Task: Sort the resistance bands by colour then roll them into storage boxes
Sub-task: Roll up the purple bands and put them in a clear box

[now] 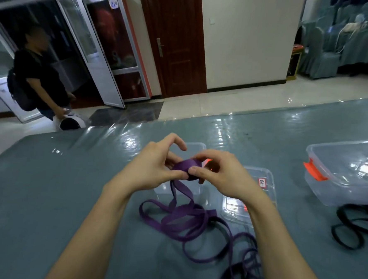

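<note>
A purple resistance band [182,217] lies in loose loops on the table, and one end of it is wound into a small roll [186,166] held above the table. My left hand [155,170] pinches the roll from the left with thumb and fingers. My right hand [222,174] grips it from the right, thumb on top. Behind my hands stands a small clear storage box [196,146], partly hidden. A thinner, darker purple band [244,263] lies tangled at the lower right.
A clear lid with a red label [262,183] lies under my right wrist. A larger clear box with an orange clasp [345,170] stands at the right, and black bands [354,225] lie before it. A person stands beyond the table's far left edge.
</note>
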`<action>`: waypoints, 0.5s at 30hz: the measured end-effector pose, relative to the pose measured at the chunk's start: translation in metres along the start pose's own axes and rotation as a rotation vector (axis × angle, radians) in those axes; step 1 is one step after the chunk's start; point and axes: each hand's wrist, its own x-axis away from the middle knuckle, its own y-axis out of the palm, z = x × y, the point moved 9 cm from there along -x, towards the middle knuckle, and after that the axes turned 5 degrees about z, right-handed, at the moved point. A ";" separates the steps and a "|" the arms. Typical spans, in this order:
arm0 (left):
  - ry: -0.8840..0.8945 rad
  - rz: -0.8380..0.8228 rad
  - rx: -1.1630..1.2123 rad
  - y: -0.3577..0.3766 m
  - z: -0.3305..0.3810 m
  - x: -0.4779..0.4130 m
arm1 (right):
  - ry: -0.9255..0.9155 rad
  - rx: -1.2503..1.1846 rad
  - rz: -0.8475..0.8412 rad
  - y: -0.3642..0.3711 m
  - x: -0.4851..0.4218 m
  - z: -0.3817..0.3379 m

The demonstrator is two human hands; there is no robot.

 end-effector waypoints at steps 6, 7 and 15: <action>0.055 -0.082 -0.152 0.002 0.002 -0.011 | -0.072 0.341 -0.039 0.011 0.000 -0.012; 0.068 -0.029 -0.084 -0.003 0.001 -0.013 | -0.115 0.333 0.017 0.009 0.000 -0.016; -0.007 0.295 0.546 -0.007 -0.025 0.003 | -0.019 -0.508 0.233 0.008 -0.002 -0.004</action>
